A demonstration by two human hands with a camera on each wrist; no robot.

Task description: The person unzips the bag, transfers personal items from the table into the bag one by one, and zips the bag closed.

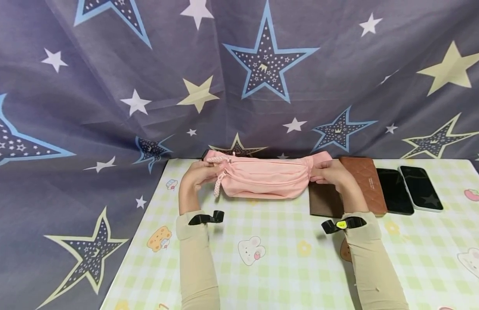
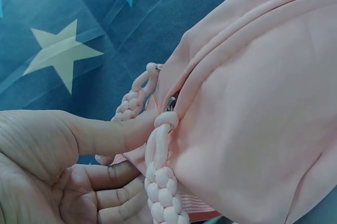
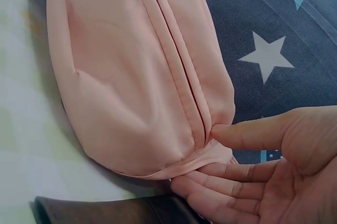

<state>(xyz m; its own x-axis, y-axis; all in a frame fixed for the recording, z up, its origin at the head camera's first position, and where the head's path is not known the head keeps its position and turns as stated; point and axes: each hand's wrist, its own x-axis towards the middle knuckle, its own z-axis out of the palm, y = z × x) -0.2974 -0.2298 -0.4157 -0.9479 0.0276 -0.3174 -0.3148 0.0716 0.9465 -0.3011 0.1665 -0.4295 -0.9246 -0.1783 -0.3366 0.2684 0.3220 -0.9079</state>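
A pink waist bag (image 1: 266,178) with two zips across its front is stretched sideways between both hands, at the back of the table. My left hand (image 1: 198,174) pinches its left end, thumb in front and fingers behind. Braided zip pulls (image 2: 163,192) hang by that thumb in the left wrist view. At the other end, my right hand (image 1: 332,172) pinches the bag where the strap joins, with the thumb (image 3: 253,134) on the front and the fingers beneath. The underside of the bag is hidden.
Right of the bag lie a dark brown flat item (image 1: 325,200) and a reddish-brown quilted cover (image 1: 369,185), partly behind my right hand. Beyond them are a black phone (image 1: 394,191) and a white-edged phone (image 1: 421,187). A star-patterned curtain (image 1: 255,120) hangs along the table's back edge.
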